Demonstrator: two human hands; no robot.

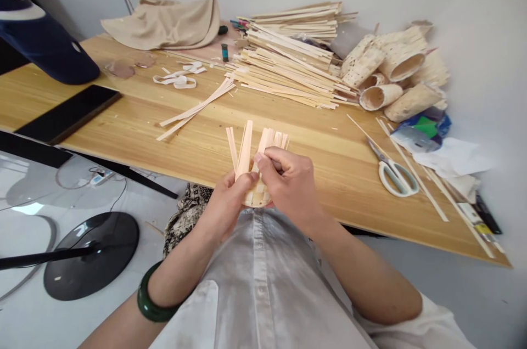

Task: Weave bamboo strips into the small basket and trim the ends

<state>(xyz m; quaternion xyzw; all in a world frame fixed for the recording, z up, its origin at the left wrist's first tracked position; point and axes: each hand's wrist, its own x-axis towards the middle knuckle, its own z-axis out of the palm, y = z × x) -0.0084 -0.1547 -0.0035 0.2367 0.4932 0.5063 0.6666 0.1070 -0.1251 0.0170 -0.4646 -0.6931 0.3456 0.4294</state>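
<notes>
Close to my body, at the table's front edge, I hold a small piece of weaving [258,195] made of pale flat wooden strips. Its lower part shows a checked weave, and loose strip ends [246,148] fan upward from it. My left hand [230,195] is closed around its left side, thumb lying on the front. My right hand [290,181] pinches at the strips on the right, with thumb and forefinger together near the top of the woven part. The right fingers hide some of the weave, and its back cannot be seen.
Piles of loose strips [288,72] lie at the back, beside woven tubes [379,95]. Scissors [397,176] rest at the right near long strips. A few strips [197,107], white tape [177,81], a phone [69,113] and a beige cloth [164,25] occupy the left side.
</notes>
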